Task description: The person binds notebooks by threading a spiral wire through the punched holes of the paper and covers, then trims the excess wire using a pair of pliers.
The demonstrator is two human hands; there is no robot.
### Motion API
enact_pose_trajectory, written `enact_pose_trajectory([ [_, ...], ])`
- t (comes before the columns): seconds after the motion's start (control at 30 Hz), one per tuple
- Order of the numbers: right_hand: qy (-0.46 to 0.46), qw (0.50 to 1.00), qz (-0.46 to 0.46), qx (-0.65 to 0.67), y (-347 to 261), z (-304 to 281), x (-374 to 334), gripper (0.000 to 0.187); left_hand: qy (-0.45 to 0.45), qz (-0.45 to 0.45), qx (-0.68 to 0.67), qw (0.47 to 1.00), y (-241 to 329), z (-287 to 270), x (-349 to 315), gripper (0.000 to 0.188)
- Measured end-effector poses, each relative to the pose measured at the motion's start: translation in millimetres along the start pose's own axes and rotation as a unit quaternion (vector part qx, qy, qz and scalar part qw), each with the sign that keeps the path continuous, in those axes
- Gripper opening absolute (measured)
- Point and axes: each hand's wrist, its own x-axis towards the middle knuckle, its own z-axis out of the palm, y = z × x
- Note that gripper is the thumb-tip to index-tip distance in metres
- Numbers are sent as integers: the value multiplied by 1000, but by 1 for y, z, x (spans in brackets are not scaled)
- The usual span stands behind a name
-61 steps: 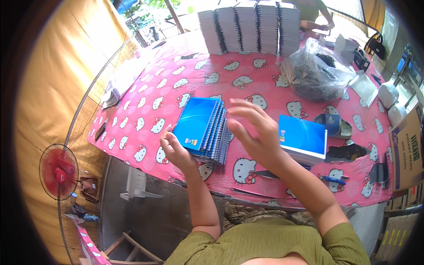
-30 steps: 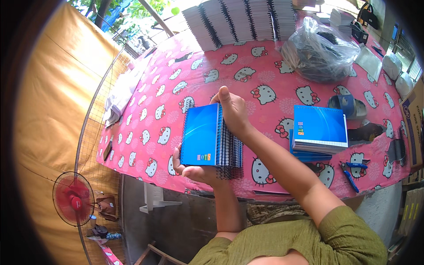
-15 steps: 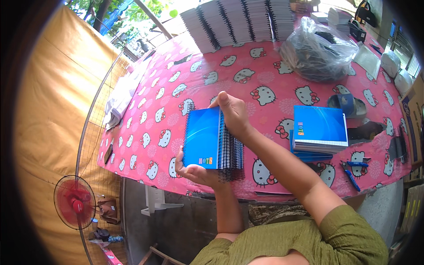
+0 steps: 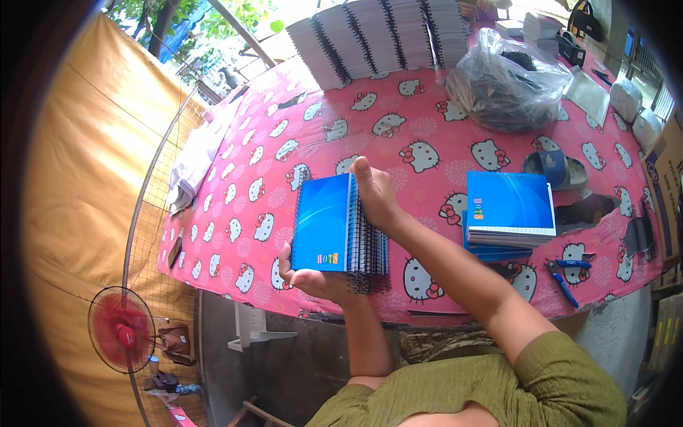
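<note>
I now have the right hand [image 4: 375,197], free in the air two seconds ago, against the notebooks [image 4: 322,217] at their one o'clock, the left hand [image 4: 320,282] cupping seven o'clock. Both grips close around them, mid-dial over the surface [image 4: 395,160], probably steadying them.

The only view, a wide fisheye from the head, looks from above the near edge of the pink-covered table [image 4: 359,151]; it faces downward and forward across this table, quite closely.
</note>
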Motion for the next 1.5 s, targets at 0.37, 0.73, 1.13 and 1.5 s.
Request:
enact_pose_trajectory([
  [0.37,68,899,-217,-374,-153,-158,-78,29,51,123,-112,985,67,-31,17,43],
  [0.73,81,906,229,-347,-122,-284,-111,53,-397,-248,-259,845,120,51,-69,47],
  [1.13,129,932,95,-326,-138,-245,-102,25,-509,-157,-119,838,119,78,-92,71],
  [1.5,115,915,38,-384,-145,-267,-105,29,-467,-137,-116,866,107,83,-88,73],
])
